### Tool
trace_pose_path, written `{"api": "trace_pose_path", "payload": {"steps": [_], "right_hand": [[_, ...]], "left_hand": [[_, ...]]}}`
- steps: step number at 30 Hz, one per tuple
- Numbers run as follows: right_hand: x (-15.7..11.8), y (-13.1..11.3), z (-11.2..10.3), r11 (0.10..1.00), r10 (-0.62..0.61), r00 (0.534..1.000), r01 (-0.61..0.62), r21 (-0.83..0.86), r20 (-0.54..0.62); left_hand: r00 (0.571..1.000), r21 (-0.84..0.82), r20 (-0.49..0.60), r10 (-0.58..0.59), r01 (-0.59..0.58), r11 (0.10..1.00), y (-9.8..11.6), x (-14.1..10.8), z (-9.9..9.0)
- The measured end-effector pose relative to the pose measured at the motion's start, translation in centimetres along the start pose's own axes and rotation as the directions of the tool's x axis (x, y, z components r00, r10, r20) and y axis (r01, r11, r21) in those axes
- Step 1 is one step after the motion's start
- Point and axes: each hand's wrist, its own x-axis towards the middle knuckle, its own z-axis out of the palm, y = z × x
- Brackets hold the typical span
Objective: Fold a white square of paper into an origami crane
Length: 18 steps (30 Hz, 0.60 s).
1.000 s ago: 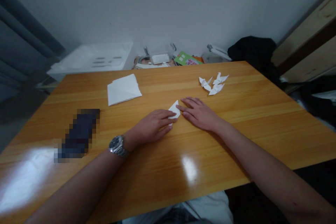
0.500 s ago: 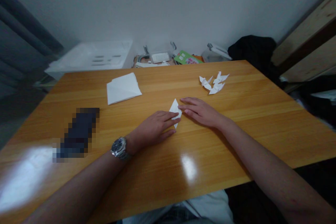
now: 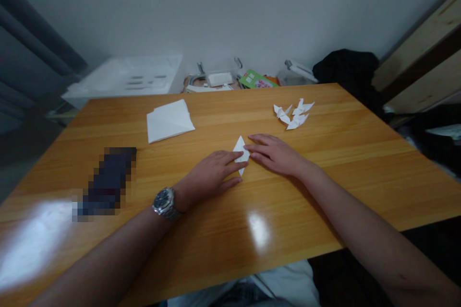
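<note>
A small piece of white paper (image 3: 240, 144), folded into a narrow diamond, lies flat on the wooden table (image 3: 201, 249). Fingers of my left hand (image 3: 216, 172) rest across its lower left part, stretched out and slightly apart, partly covering it. From the other side my right hand (image 3: 275, 154) touches the diamond's right edge with its fingertips, the fingers spread and low over the tabletop. Neither hand grips the paper. A metal watch (image 3: 164, 201) sits on my left wrist.
A stack of white paper sheets (image 3: 169, 122) lies back left. Several folded paper birds (image 3: 297, 117) stand at the back right. A blurred-out dark object (image 3: 110, 180) is at left. Behind the table are a white foam tray (image 3: 144, 69) and a green booklet (image 3: 255, 79).
My left fingers have shifted very slightly on the folded paper. The right fingertips have moved a little along its edge. Everything else stays put.
</note>
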Motion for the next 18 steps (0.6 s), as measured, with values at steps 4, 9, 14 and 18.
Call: {"api": "trace_pose_path", "payload": {"steps": [4, 9, 14, 18], "right_hand": [[0.02, -0.01, -0.01, 1.0, 0.002, 1.0, -0.002, 0.007, -0.004], [0.03, -0.11, -0.1, 0.999, -0.026, 0.999, 0.027, 0.018, -0.027], [-0.01, -0.18, -0.24, 0.996, -0.08, 0.996, 0.082, 0.047, -0.038], [-0.07, -0.22, -0.31, 0.992, -0.101, 0.994, 0.105, 0.072, -0.051]], "left_hand": [[0.999, 0.041, -0.043, 0.013, -0.012, 0.999, 0.03, 0.2, 0.12], [0.998, 0.072, -0.065, 0.002, 0.003, 0.997, 0.06, 0.37, 0.16], [0.996, 0.069, -0.082, -0.03, 0.036, 0.997, -0.19, 0.34, 0.25], [0.994, 0.087, -0.105, -0.035, 0.044, 0.995, -0.17, 0.33, 0.13]]}}
